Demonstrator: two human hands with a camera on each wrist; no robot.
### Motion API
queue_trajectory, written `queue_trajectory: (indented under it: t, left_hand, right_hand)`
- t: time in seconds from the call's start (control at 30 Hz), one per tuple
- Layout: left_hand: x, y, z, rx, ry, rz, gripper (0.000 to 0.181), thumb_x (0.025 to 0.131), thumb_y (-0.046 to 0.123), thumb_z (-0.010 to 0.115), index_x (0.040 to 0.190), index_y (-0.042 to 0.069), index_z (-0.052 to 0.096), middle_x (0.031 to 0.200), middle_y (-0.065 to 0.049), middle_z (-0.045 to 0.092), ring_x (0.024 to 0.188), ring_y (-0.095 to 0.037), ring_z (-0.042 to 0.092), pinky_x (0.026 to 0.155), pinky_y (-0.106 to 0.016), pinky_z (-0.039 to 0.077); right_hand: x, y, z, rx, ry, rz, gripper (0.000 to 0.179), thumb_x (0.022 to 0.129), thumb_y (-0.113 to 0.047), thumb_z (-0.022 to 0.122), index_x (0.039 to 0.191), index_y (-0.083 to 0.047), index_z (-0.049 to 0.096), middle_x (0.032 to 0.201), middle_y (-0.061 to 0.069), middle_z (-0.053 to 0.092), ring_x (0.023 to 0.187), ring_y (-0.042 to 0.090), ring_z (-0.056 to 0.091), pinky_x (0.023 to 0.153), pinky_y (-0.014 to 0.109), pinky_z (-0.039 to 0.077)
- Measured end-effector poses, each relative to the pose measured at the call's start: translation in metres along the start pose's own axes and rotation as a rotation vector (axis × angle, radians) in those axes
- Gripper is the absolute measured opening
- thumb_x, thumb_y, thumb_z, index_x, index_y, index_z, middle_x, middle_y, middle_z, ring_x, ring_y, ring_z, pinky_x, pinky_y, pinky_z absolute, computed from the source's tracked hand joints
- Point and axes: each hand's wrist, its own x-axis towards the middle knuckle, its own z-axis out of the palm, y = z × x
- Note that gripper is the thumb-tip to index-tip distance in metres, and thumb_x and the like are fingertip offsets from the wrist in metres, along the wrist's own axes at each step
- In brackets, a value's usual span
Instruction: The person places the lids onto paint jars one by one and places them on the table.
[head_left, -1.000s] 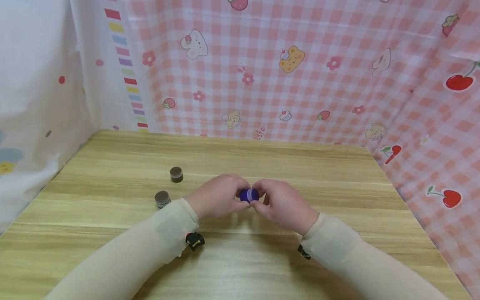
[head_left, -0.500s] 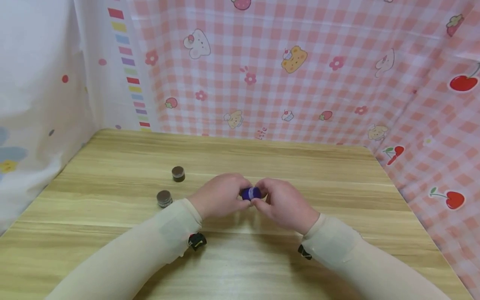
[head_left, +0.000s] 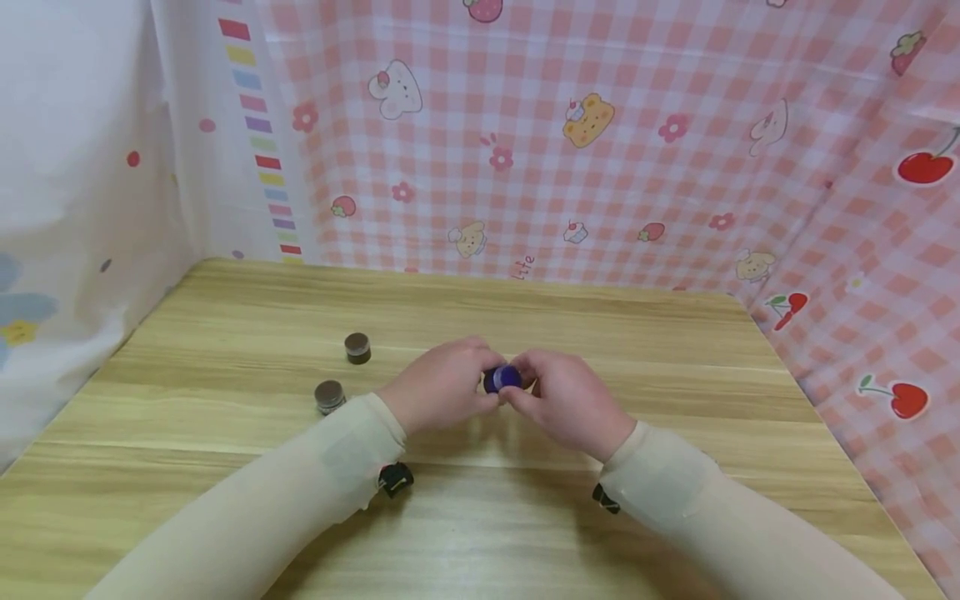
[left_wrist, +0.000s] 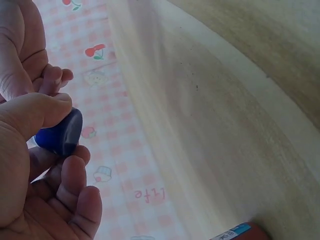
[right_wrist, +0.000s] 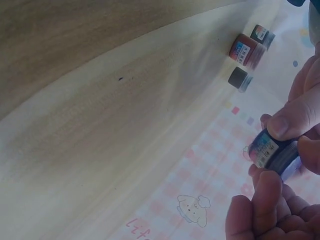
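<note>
Between both hands, above the middle of the table, is a small blue paint jar (head_left: pixel 507 377) lying tilted on its side. My left hand (head_left: pixel 442 385) pinches one end with thumb and fingers; the right wrist view shows its thumb beside the label of the jar (right_wrist: pixel 265 150). The other end of the jar sits between the thumb and fingers of my right hand (head_left: pixel 576 402). In the left wrist view, part of the blue jar (left_wrist: pixel 62 132) is covered by fingers. How firmly the right fingertips press is hard to tell.
Left of my left hand stand two small brown-topped jars, a farther jar (head_left: pixel 357 348) and a nearer jar (head_left: pixel 329 397) close to the left sleeve. The right wrist view also shows a larger red-brown labelled jar (right_wrist: pixel 242 50). Patterned cloth (head_left: pixel 480 158) hangs behind the wooden table (head_left: pixel 480 517).
Both hands have risen slightly with the blue jar. The jar has tilted, so its right end faces the head camera more. The standing jars stay in place.
</note>
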Motion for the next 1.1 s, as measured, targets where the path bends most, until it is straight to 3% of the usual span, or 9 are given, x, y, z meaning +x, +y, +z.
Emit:
queue_trajectory:
  t: [0.3,0.7,0.9,1.1]
  left_hand:
    - [0.004,-0.009,-0.005,-0.014,0.018,-0.059,0.02,0.095,0.028,0.075,0.112,0.019,0.073,0.1,0.006,0.071,0.089,-0.012,0.064,0.088,-0.034,0.054]
    - [0.006,-0.045,-0.023,0.051,-0.039,-0.196,0.023,0.098,0.029,0.072,0.118,0.02,0.067,0.106,0.002,0.071,0.094,-0.019,0.064,0.091,-0.039,0.055]
    - [0.004,-0.058,-0.031,0.071,-0.07,-0.268,0.024,0.099,0.03,0.073,0.118,0.018,0.065,0.11,-0.002,0.07,0.099,-0.023,0.064,0.093,-0.043,0.055]
    - [0.004,-0.072,-0.032,0.064,-0.101,-0.349,0.025,0.097,0.029,0.075,0.117,0.019,0.066,0.112,-0.003,0.069,0.1,-0.026,0.064,0.096,-0.046,0.055]
  right_hand:
    - [0.0,0.001,-0.002,0.015,0.054,-0.02,0.04,0.098,-0.023,0.076,0.131,0.0,0.068,0.097,0.004,0.077,0.072,0.009,0.065,0.067,0.028,0.054]
    - [-0.001,0.021,-0.011,-0.063,0.062,0.101,0.043,0.105,-0.03,0.065,0.138,-0.001,0.065,0.114,0.009,0.076,0.084,0.016,0.067,0.075,0.035,0.055]
    - [0.0,0.037,-0.016,-0.107,0.065,0.125,0.046,0.107,-0.032,0.062,0.139,0.001,0.063,0.126,0.017,0.073,0.109,0.032,0.071,0.093,0.049,0.058]
    - [0.0,0.053,-0.019,-0.147,0.058,0.157,0.052,0.106,-0.033,0.061,0.143,0.003,0.059,0.145,0.022,0.063,0.134,0.042,0.06,0.112,0.057,0.047]
